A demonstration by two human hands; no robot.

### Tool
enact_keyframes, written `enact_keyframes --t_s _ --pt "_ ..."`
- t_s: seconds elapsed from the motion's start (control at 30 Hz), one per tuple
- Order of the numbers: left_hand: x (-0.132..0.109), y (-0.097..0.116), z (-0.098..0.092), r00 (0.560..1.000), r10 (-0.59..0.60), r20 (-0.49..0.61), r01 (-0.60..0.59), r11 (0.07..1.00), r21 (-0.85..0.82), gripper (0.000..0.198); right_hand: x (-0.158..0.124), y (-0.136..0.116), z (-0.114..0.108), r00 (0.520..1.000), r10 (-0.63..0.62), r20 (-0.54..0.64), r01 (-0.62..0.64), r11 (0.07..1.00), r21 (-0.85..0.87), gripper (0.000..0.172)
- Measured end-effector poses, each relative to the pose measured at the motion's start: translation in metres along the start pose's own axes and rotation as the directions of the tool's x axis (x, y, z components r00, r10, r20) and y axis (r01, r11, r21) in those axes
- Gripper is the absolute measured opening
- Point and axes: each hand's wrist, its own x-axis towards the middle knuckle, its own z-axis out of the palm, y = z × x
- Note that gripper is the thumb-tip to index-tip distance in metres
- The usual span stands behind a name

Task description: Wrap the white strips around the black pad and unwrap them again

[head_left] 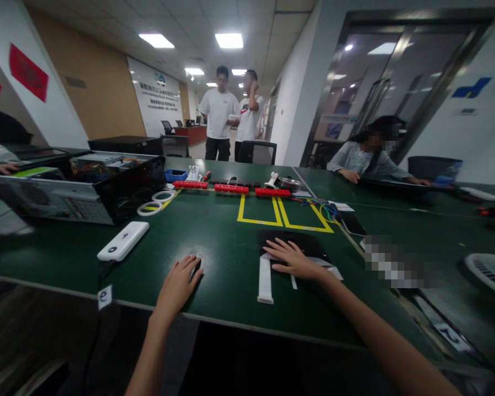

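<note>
My left hand [180, 281] rests palm down on the green tabletop [223, 308], its fingers stretched forward and holding nothing. Farther right, my right hand [292, 258] lies with fingers spread on a flat black panel [313, 242]. From under that hand a white ribbon cable [265, 278] runs toward me and ends in a wider connector. A pale strip shows along the panel's near side, partly covered by my hand and forearm. Beyond the panel, yellow tape outlines [260, 223] mark the table.
An opened computer case [78, 187] stands at left, with a white power bank [124, 241] and white rings [150, 206] near it. Red trays [231, 188], a blue bin [175, 175] and coloured wires [328, 210] line the back. A phone [352, 224] lies right. Other people are around.
</note>
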Motion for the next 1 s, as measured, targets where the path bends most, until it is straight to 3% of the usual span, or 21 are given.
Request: enact_keyframes --t_s 0.17,0.33,0.43,0.57,0.8,0.93,1.0 --pt "0.0 0.001 -0.001 1.0 0.003 -0.005 -0.003 1.0 0.0 0.036 -0.044 0.052 0.0 0.99 0.12 -0.08 -0.116 0.992 0.056 0.063" --pt "0.0 0.0 -0.002 1.0 -0.001 -0.001 0.001 1.0 0.0 0.038 -0.073 0.079 0.003 0.976 0.174 -0.133 -0.156 0.978 0.136 0.068" --pt "-0.001 0.0 -0.003 1.0 0.001 0.002 -0.001 1.0 -0.009 0.039 -0.084 0.085 0.003 0.96 0.201 -0.197 -0.164 0.968 0.189 0.064" --pt "-0.001 0.001 -0.004 1.0 0.0 0.0 0.0 1.0 -0.017 0.038 -0.096 0.089 0.003 0.916 0.262 -0.304 -0.192 0.951 0.241 0.042" --pt "-0.001 0.001 -0.005 1.0 -0.002 0.002 0.002 1.0 -0.021 0.038 -0.106 0.09 0.01 0.85 0.12 -0.513 -0.154 0.988 -0.023 0.025" --pt "-0.001 0.001 -0.004 1.0 -0.005 0.0 0.005 1.0 -0.024 0.038 -0.114 0.083 -0.002 0.793 0.133 -0.594 -0.27 0.952 -0.147 0.028" --pt "-0.001 0.001 -0.003 1.0 -0.004 0.003 0.004 1.0 -0.023 0.039 -0.119 0.083 -0.017 0.718 0.222 -0.66 -0.428 0.888 -0.167 0.031"
